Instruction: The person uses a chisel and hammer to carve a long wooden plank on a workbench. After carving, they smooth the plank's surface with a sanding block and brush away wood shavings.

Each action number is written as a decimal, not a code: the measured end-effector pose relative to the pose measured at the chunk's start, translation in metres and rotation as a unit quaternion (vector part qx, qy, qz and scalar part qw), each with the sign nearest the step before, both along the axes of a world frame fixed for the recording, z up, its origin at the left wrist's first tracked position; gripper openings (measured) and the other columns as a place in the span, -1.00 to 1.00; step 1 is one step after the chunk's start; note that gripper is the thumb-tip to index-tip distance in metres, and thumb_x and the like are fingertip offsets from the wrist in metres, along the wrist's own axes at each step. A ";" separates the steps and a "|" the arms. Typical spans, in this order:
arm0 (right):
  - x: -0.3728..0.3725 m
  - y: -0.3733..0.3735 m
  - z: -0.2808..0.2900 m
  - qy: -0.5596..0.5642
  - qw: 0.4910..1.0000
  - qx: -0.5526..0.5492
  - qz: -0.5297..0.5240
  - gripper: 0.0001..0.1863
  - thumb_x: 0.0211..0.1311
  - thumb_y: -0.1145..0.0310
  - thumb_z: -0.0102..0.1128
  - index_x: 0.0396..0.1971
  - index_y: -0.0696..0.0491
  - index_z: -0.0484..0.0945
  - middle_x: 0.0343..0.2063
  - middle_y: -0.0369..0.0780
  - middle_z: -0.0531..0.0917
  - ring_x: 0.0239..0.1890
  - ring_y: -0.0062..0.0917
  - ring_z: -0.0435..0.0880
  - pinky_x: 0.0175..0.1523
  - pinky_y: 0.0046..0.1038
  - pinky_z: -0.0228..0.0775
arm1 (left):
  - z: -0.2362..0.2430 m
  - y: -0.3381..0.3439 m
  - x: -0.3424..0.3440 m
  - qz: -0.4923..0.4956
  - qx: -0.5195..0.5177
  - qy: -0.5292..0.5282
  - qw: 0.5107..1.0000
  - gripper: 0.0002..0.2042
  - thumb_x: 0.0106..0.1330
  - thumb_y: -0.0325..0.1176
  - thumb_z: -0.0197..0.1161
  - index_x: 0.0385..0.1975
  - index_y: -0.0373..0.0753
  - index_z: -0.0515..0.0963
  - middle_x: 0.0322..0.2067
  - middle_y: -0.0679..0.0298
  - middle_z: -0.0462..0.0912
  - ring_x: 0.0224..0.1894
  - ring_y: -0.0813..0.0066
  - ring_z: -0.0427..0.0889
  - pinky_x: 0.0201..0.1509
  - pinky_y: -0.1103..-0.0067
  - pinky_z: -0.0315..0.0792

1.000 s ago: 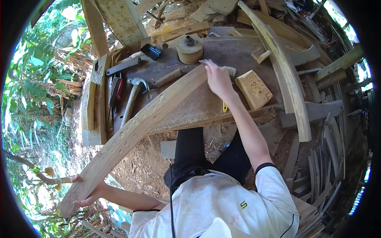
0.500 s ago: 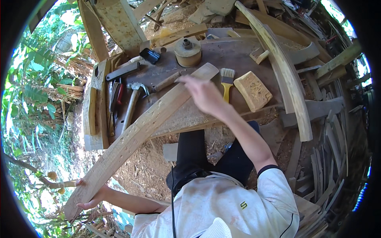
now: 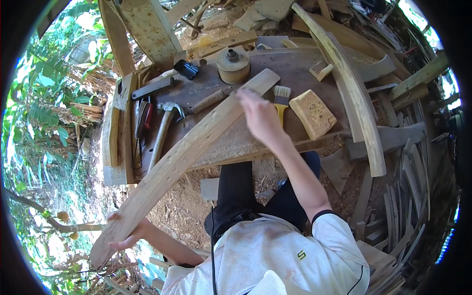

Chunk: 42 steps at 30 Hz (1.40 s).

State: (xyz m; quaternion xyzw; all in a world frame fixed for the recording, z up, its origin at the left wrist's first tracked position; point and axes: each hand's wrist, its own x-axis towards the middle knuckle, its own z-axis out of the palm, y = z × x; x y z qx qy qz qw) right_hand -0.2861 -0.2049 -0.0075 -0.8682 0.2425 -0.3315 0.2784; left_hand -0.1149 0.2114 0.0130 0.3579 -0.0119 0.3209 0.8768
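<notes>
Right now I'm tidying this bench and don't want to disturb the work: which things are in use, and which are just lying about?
In use:
long curved plank
left hand under the plank's near end
right hand over its far end
workbench bearing the plank

Lying about:
paintbrush
hammer
sanding block
round wooden spool
second curved plank

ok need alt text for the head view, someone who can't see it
Seen from above, a person holds a long curved wooden plank across a workbench, the left hand gripping its near end and the right hand raised over its far end. On the bench lie a hammer, a paintbrush and a wooden block.
</notes>
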 end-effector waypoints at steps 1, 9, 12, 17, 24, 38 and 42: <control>0.005 0.024 0.008 -0.032 0.997 -0.014 0.075 -0.70 0.45 0.51 0.14 0.10 0.20 0.67 0.10 0.07 0.72 0.15 -0.09 0.74 0.28 -0.17 0.62 | -0.005 -0.004 -0.004 0.011 -0.001 -0.002 1.000 -0.19 0.19 0.36 0.17 0.42 0.17 0.21 -0.07 0.06 0.50 -0.02 0.25 0.60 0.07 0.33 0.54; 0.003 0.018 0.013 0.029 0.999 -0.008 0.031 -0.67 0.44 0.50 0.20 0.14 0.22 0.65 0.18 0.03 0.69 0.25 -0.15 0.69 0.35 -0.20 0.58 | -0.029 -0.052 -0.037 -0.007 0.067 0.006 0.998 -0.27 0.30 0.35 0.02 0.27 -0.11 0.26 -0.20 0.06 0.50 -0.12 0.25 0.58 0.01 0.33 0.49; 0.009 0.076 0.015 -0.062 0.977 -0.078 0.188 -0.68 0.45 0.51 0.17 0.12 0.24 0.66 0.16 0.05 0.70 0.22 -0.11 0.70 0.32 -0.20 0.60 | -0.037 -0.054 -0.043 0.003 0.081 0.022 0.996 -0.26 0.31 0.35 0.00 0.14 -0.27 0.36 -0.20 0.07 0.49 -0.07 0.23 0.57 0.09 0.31 0.46; 0.009 0.019 0.018 -0.029 0.999 0.001 0.041 -0.70 0.44 0.49 0.20 0.10 0.14 0.69 0.13 -0.01 0.72 0.21 -0.17 0.71 0.30 -0.20 0.59 | -0.061 -0.061 -0.066 -0.159 0.225 0.073 0.958 -0.37 0.40 0.24 0.05 0.11 -0.27 0.39 -0.13 0.10 0.49 -0.02 0.27 0.60 -0.08 0.38 0.54; 0.004 0.047 -0.003 -0.011 0.984 -0.017 0.175 -0.68 0.41 0.48 0.17 0.09 0.21 0.66 0.13 0.03 0.72 0.21 -0.16 0.70 0.26 -0.20 0.62 | -0.085 -0.079 -0.108 -0.325 0.386 0.170 0.846 -0.51 0.64 0.06 -0.03 0.24 -0.25 0.39 -0.21 0.16 0.63 -0.27 0.41 0.65 -0.19 0.49 0.52; 0.002 0.014 -0.025 0.047 0.996 0.036 0.071 -0.67 0.56 0.34 0.09 0.14 0.18 0.65 0.19 0.09 0.66 0.24 -0.06 0.66 0.29 -0.13 0.57 | -0.182 0.018 -0.109 -0.538 0.329 0.028 0.776 -0.09 0.51 0.51 -0.30 0.18 -0.37 0.49 -0.22 0.14 0.70 -0.18 0.25 0.72 0.05 0.26 0.60; 0.006 0.011 -0.027 0.030 0.998 0.024 0.048 -0.68 0.58 0.33 0.07 0.11 0.17 0.66 0.14 0.07 0.69 0.19 -0.06 0.69 0.26 -0.11 0.59 | -0.180 0.065 -0.120 -0.314 0.255 0.230 0.885 -0.11 0.49 0.52 -0.29 0.18 -0.29 0.50 -0.02 0.18 0.68 -0.11 0.25 0.72 -0.08 0.35 0.63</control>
